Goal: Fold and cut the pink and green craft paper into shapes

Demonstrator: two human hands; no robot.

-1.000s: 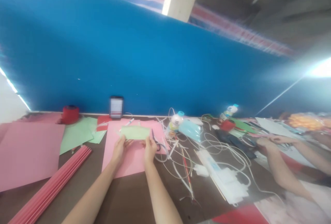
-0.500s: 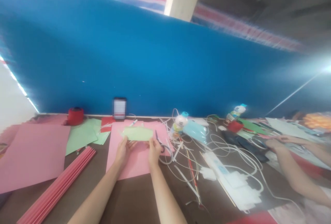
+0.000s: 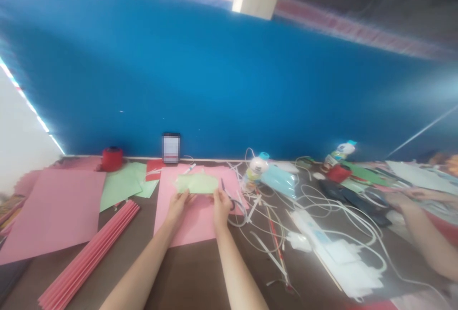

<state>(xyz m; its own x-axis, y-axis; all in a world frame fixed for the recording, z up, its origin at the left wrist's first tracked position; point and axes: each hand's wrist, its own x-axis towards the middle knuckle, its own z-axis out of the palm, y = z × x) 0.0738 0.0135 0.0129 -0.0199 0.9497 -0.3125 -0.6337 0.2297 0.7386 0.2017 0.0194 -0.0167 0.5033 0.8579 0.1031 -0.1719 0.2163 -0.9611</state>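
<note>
My left hand and my right hand both pinch the near edge of a small pale green paper piece, one at each end. They hold it just above a pink paper sheet that lies flat on the brown table. Scissors with dark handles lie on the pink sheet right beside my right hand.
To the left lie a big pink sheet, green sheets, a pleated pink paper strip and a red tape roll. A phone leans on the blue wall. White cables, a power strip, bottles and another person's arm fill the right.
The view has shifted, so everything sits slightly further right in the frame. My hands keep the same hold on the green piece.
</note>
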